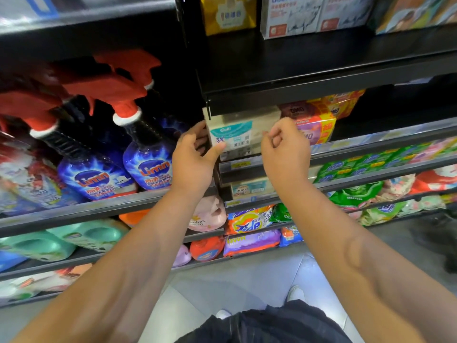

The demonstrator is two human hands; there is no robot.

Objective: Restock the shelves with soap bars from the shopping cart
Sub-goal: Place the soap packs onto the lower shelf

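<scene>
A beige soap box (237, 134) with a teal label and a barcode stands at the front left corner of a black shelf (358, 142). My left hand (195, 157) grips the box's left side, thumb across its front face. My right hand (286, 147) is just right of the box with its fingers curled, and whether it touches the box I cannot tell. More soap boxes (291, 16) stand on the shelf above. The shopping cart is out of view.
Blue spray bottles (146, 159) with red triggers fill the shelf to the left. Orange and purple packs (319, 125) sit right of the soap box. Green detergent bags (358, 167) and other pouches line the lower shelves. Grey floor tiles lie below.
</scene>
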